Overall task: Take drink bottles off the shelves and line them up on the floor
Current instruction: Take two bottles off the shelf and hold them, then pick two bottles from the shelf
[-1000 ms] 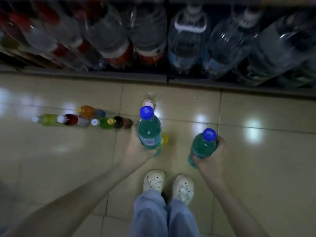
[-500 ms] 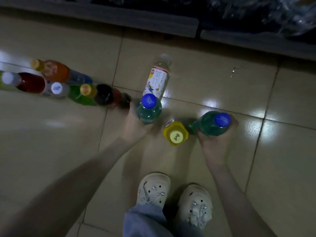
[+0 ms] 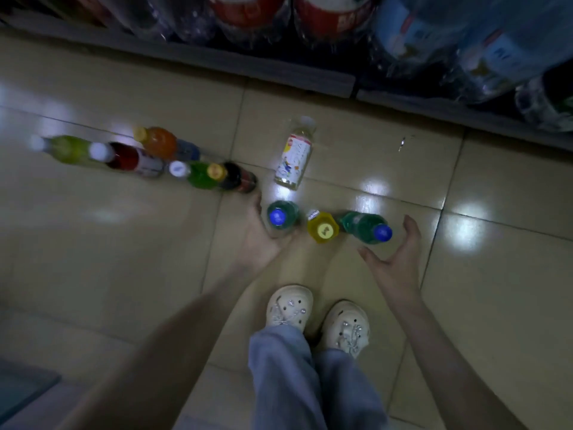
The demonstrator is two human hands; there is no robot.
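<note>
Two green bottles with blue caps stand on the tiled floor on either side of a yellow-capped bottle (image 3: 322, 231). My left hand (image 3: 259, 240) is cupped loosely around the left green bottle (image 3: 280, 217), with its fingers spread and a small gap showing. My right hand (image 3: 397, 259) is open with its fingers apart, just right of the right green bottle (image 3: 366, 228) and clear of it. A clear bottle with a white label (image 3: 294, 153) stands behind them. To the left runs a row with a yellow-green bottle (image 3: 66, 148), a red bottle (image 3: 130, 158), an orange bottle (image 3: 159, 142), a green bottle (image 3: 201, 175) and a dark bottle (image 3: 238, 178).
The bottom shelf's grey edge (image 3: 217, 62) crosses the top of the view, with large water bottles (image 3: 434, 41) lying on it. My two white shoes (image 3: 290, 308) stand just behind the new bottles. Bare tiles (image 3: 496, 290) lie to the right.
Both green bottles have gone down onto the floor beside the yellow-capped one. My right hand has let go and pulled back, and my left hand has loosened its hold. The view has tilted up.
</note>
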